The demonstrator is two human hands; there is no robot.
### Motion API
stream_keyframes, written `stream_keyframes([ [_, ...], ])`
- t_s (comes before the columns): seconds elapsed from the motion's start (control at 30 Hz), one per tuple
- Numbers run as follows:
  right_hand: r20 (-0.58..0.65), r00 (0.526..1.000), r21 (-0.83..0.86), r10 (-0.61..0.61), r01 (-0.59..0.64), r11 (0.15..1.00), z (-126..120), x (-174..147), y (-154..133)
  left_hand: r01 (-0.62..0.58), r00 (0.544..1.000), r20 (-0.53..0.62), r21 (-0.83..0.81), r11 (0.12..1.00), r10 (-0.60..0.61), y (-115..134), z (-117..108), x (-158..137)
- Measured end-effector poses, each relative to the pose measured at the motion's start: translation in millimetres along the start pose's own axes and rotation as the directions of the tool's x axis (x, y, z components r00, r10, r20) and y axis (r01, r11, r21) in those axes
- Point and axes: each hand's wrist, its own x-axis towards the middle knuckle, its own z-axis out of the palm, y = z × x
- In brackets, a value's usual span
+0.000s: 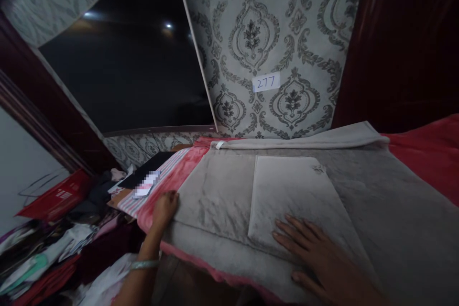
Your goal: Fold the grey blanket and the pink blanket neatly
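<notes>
A grey plush cloth [215,191] lies spread out on top of a red-pink cover [186,162]. Near its middle sits a paler grey rectangular panel [283,191] with a small dark mark at its upper right corner; whether it is a folded part or a separate piece, I cannot tell. My right hand [311,248] rests flat on this panel's lower edge, fingers spread. At the cloth's left edge my left hand [165,208] is closed, fingers curled onto the border. A folded grey strip [304,142] with a white tag [218,145] runs along the far side.
Left of the cloth lie striped fabric [134,204], a dark flat board [145,172] and a blurred-out card [147,185]. Heaped clothes [46,258] and a red basket [59,196] stand further left. A large black screen [136,57] and patterned wall [247,14] rise behind.
</notes>
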Motion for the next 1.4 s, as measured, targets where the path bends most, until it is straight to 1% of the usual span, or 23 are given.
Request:
stream_keyframes([
  [0.07, -0.009, 1.000, 0.015, -0.005, 0.005, 1.000, 0.4, 0.1, 0.2, 0.057, 0.998, 0.016, -0.092, 0.994, -0.056, -3.2, -1.4, -2.4],
  [0.13, -0.016, 1.000, 0.020, -0.006, 0.007, 1.000, 1.0, 0.1, 0.5, 0.103, 0.995, 0.032, -0.149, 0.983, -0.099, -5.7, -4.0, -2.1],
  [0.2, -0.022, 1.000, 0.019, -0.009, 0.009, 1.000, 1.8, 0.1, 1.1, 0.120, 0.992, 0.070, -0.168, 0.979, -0.109, -6.9, -8.5, -0.1],
  [0.3, -0.026, 1.000, 0.013, -0.013, 0.014, 1.000, 2.3, -0.2, 2.0, 0.108, 0.989, 0.112, -0.136, 0.985, -0.093, -5.7, -16.2, 1.0],
  [0.4, -0.012, 1.000, -0.005, -0.012, 0.012, 1.000, 1.1, -0.5, 1.8, 0.088, 0.994, 0.071, -0.073, 0.993, -0.082, -1.7, -20.1, -6.5],
  [0.47, 0.004, 1.000, -0.022, -0.015, 0.015, 1.000, -0.1, -0.7, 1.3, 0.093, 0.996, -0.014, -0.024, 0.995, -0.093, 0.9, -19.8, -17.5],
  [0.53, -0.001, 1.000, -0.033, -0.021, 0.021, 0.999, -0.7, -1.0, 1.2, 0.145, 0.985, -0.093, 0.010, 0.989, -0.144, 2.3, -18.2, -31.6],
  [0.57, -0.010, 1.000, -0.034, -0.026, 0.026, 0.999, -0.6, -1.2, 1.4, 0.185, 0.977, -0.108, 0.007, 0.983, -0.183, 2.5, -17.3, -38.8],
  [0.63, -0.021, 0.999, -0.033, -0.039, 0.038, 0.999, 0.0, -1.5, 2.2, 0.249, 0.964, -0.085, -0.048, 0.967, -0.253, 1.7, -16.2, -50.7],
  [0.73, -0.015, 0.999, -0.039, -0.041, 0.041, 0.998, 1.5, -1.7, 3.6, 0.274, 0.956, -0.056, -0.177, 0.945, -0.288, -0.1, -17.0, -57.0],
  [0.8, -0.018, 0.999, -0.031, -0.035, 0.035, 0.999, 1.8, -1.3, 3.6, 0.279, 0.952, -0.063, -0.224, 0.934, -0.299, 0.3, -18.8, -53.0],
  [0.87, -0.026, 0.999, -0.009, -0.030, 0.030, 1.000, 1.0, -0.6, 2.4, 0.291, 0.950, -0.045, -0.236, 0.927, -0.309, 3.6, -21.1, -46.2],
  [0.93, -0.026, 0.999, 0.010, -0.027, 0.027, 1.000, -1.3, 0.3, 0.0, 0.313, 0.946, -0.007, -0.238, 0.920, -0.323, 9.9, -23.5, -41.3],
  [1.0, -0.018, 1.000, 0.023, -0.022, 0.022, 0.999, -4.8, 0.8, -3.4, 0.309, 0.945, -0.022, -0.272, 0.911, -0.327, 18.3, -26.4, -40.7],
  [1.1, 0.019, 1.000, 0.056, -0.001, 0.000, 0.998, -10.3, 0.9, -8.3, 0.211, 0.948, -0.150, -0.368, 0.906, -0.282, 35.0, -33.8, -41.7],
  [1.17, 0.028, 0.999, 0.104, 0.019, -0.022, 0.994, -13.3, 1.0, -9.0, 0.130, 0.952, -0.204, -0.401, 0.907, -0.227, 53.7, -41.6, -36.9],
  [1.23, -0.008, 0.998, 0.206, 0.055, -0.052, 0.977, -16.2, 2.4, -5.5, 0.062, 0.960, -0.224, -0.413, 0.909, -0.167, 84.5, -51.0, -27.4],
  [1.27, -0.045, 0.995, 0.285, 0.093, -0.076, 0.956, -18.2, 3.8, -2.0, 0.003, 0.963, -0.243, -0.421, 0.907, -0.116, 105.2, -55.5, -22.7],
  [1.3, -0.087, 0.985, 0.382, 0.149, -0.105, 0.918, -20.6, 5.9, 2.3, -0.067, 0.963, -0.263, -0.427, 0.902, -0.054, 129.1, -59.3, -19.5],
  [1.33, -0.122, 0.969, 0.493, 0.215, -0.128, 0.861, -23.6, 8.5, 7.2, -0.194, 0.946, -0.320, -0.433, 0.880, 0.051, 155.6, -62.1, -19.1],
  [1.37, -0.140, 0.948, 0.609, 0.284, -0.144, 0.780, -27.2, 11.5, 12.0, -0.349, 0.914, -0.352, -0.425, 0.835, 0.203, 183.4, -63.4, -22.3],
  [1.4, -0.141, 0.926, 0.716, 0.351, -0.150, 0.682, -31.2, 14.6, 16.4, -0.470, 0.868, -0.377, -0.409, 0.782, 0.324, 211.1, -62.9, -29.5],
])
